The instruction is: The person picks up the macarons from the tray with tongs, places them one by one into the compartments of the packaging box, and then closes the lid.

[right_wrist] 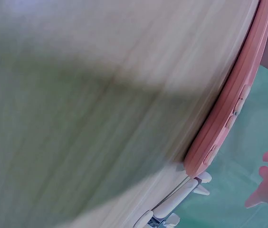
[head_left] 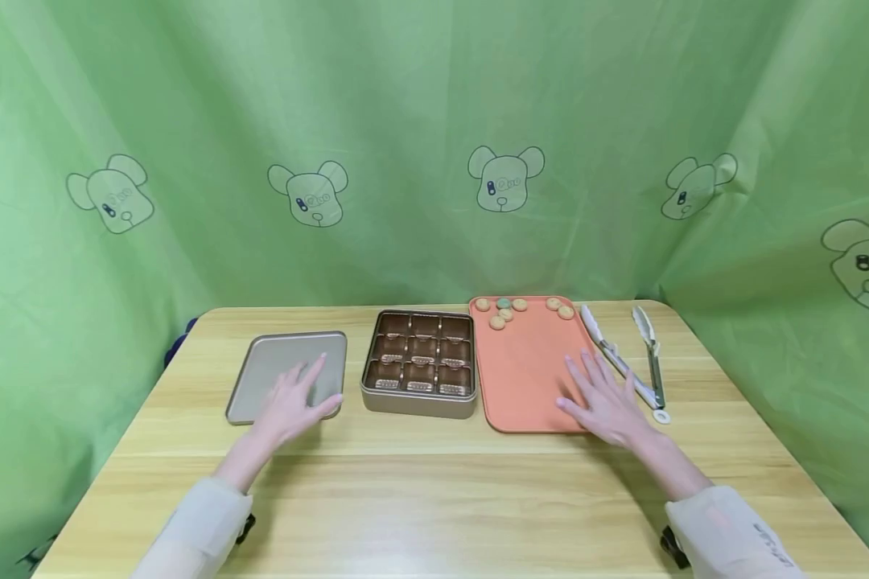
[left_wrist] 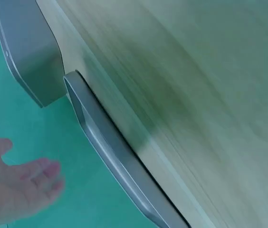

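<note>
My left hand [head_left: 290, 406] is spread over the near part of a flat grey metal lid [head_left: 282, 351], its fingers extended and holding nothing. My right hand [head_left: 610, 408], also with fingers spread and nothing in them, hovers at the near right edge of a coral tray [head_left: 525, 374]. Between the lid and the tray stands an uncovered grey tin [head_left: 420, 404] with a brown divided insert [head_left: 422, 350], its compartments bare. Several small round cookies [head_left: 497, 322] lie along the tray's far edge, among them a greenish one [head_left: 504, 303].
Right of the tray lie two pairs of tongs, one [head_left: 654, 362] with green-toned handles and one [head_left: 626, 371] partly behind my right hand. A green curtain [head_left: 420, 241] hangs behind the wooden table [head_left: 405, 498] and at both sides.
</note>
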Demonstrator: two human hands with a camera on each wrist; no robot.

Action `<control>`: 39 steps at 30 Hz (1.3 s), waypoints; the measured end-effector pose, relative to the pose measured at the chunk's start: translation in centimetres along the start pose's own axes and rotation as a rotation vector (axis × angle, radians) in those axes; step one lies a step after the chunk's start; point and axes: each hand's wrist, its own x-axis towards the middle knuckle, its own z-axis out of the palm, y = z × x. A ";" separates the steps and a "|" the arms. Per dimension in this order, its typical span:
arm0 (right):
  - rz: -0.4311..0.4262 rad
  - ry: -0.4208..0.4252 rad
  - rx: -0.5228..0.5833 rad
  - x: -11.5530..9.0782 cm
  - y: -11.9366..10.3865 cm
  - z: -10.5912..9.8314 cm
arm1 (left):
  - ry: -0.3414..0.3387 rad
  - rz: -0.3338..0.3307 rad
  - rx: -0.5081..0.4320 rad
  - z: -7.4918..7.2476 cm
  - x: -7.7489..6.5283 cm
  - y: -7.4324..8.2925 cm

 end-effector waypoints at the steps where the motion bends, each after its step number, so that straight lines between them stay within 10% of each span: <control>1: 0.012 -0.002 0.004 0.0 0.1 0.0 | -0.019 0.009 -0.020 0.1 0.2 0.1; 10: 0.109 0.003 0.008 0.2 0.7 -0.1 | -0.174 0.078 -0.119 1.1 2.0 0.6; 21: 0.139 0.053 0.099 0.0 2.6 -0.1 | -0.170 0.169 -0.187 2.4 4.0 1.8; 39: 0.226 0.037 0.103 -1.4 6.1 -1.2 | -0.207 0.112 -0.168 3.3 4.7 2.9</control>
